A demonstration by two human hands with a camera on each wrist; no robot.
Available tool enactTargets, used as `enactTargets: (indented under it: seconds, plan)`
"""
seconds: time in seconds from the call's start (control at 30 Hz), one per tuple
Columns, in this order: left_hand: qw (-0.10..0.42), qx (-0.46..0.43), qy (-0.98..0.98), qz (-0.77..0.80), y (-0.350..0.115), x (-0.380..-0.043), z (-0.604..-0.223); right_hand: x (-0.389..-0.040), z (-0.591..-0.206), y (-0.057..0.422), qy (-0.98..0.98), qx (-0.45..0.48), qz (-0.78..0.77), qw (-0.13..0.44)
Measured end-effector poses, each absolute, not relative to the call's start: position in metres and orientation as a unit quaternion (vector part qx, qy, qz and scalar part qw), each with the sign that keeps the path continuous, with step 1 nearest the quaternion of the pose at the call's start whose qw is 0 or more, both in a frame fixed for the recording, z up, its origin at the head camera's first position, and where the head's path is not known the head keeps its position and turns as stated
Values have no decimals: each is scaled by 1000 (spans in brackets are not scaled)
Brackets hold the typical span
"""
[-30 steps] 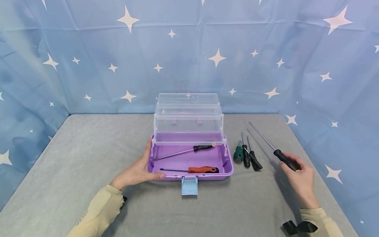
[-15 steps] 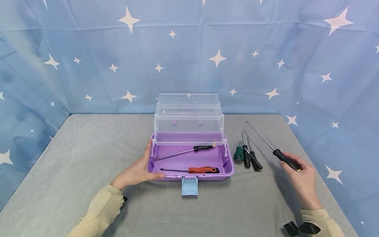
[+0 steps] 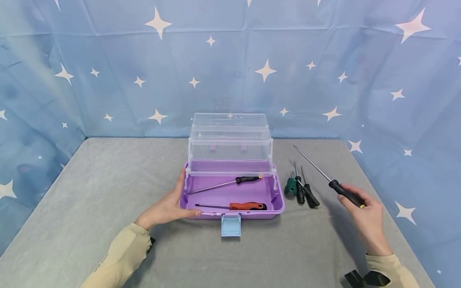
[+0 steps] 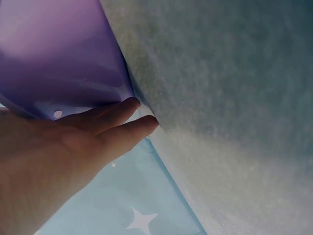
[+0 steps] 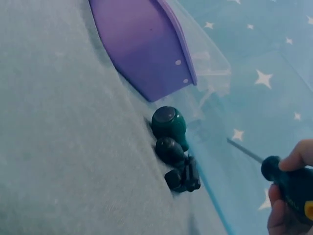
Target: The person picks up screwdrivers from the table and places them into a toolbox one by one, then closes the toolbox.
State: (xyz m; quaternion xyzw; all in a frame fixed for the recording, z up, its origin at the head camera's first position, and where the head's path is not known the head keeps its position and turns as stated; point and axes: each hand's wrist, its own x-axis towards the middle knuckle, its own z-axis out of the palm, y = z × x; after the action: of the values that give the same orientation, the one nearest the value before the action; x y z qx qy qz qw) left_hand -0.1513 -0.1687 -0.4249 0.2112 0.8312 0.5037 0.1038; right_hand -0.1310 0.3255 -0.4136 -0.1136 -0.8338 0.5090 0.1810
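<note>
Over the right part of a grey table [image 3: 126, 172], a long screwdriver [image 3: 336, 186] hangs clear of the surface, its tip pointing away from the person and leftward, its long axis running diagonally back to the black handle. A green screwdriver [image 3: 290, 188] and black-handled screwdrivers [image 3: 300, 195] lie on the tabletop between it and the purple box [image 3: 259, 215]. Behind the table spreads a creased blue curtain [image 3: 230, 52] with white stars. The right hand [image 3: 368, 218] grips the long screwdriver by its handle; the left hand [image 3: 165, 209] lies with straight fingers along the box's left wall, thumb at its front rim.
</note>
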Motion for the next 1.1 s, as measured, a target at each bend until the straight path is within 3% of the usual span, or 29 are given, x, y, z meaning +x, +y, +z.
enactTargets:
  seconds: [1.1]
  plan:
    - [106,211,827,511,-168,-151,-424,-116,-389,317,-796,1,582,164]
